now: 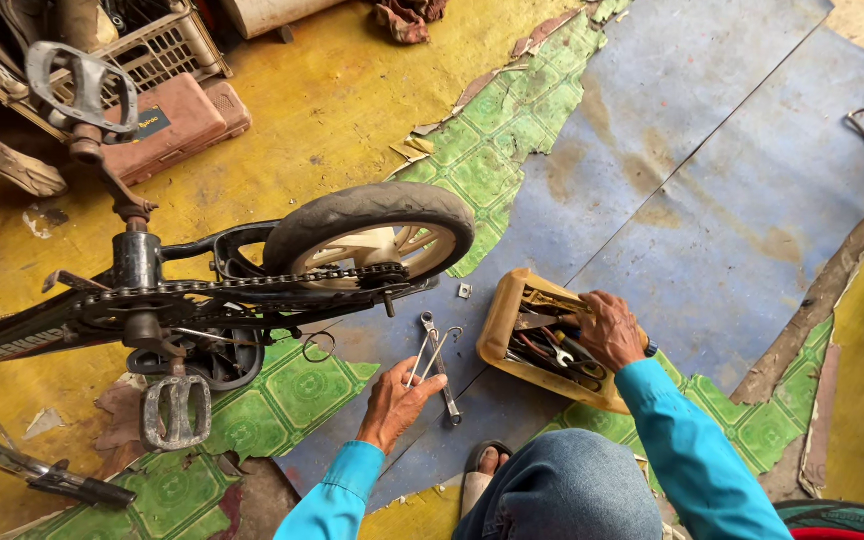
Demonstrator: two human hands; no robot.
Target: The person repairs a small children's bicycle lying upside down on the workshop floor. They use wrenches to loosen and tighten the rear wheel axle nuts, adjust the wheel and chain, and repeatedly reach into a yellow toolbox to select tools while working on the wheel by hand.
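Observation:
My left hand [395, 405] rests on the floor with its fingers on a couple of metal wrenches [436, 358] lying there. My right hand [607, 330] reaches into a yellow plastic tool tray [500, 330] full of several wrenches and pliers, fingers among the tools; whether it grips one is hidden. A small upturned bicycle [212, 290] lies to the left, its rear wheel [370, 236], chain and pedals [176, 412] showing. Both sleeves are turquoise.
A small metal nut [464, 290] lies between wheel and tray. A reddish tool case [167, 122] and a wire crate [167, 45] stand at the back left. The floor is torn vinyl in yellow, green and blue. My sandalled foot [487, 465] is below the wrenches.

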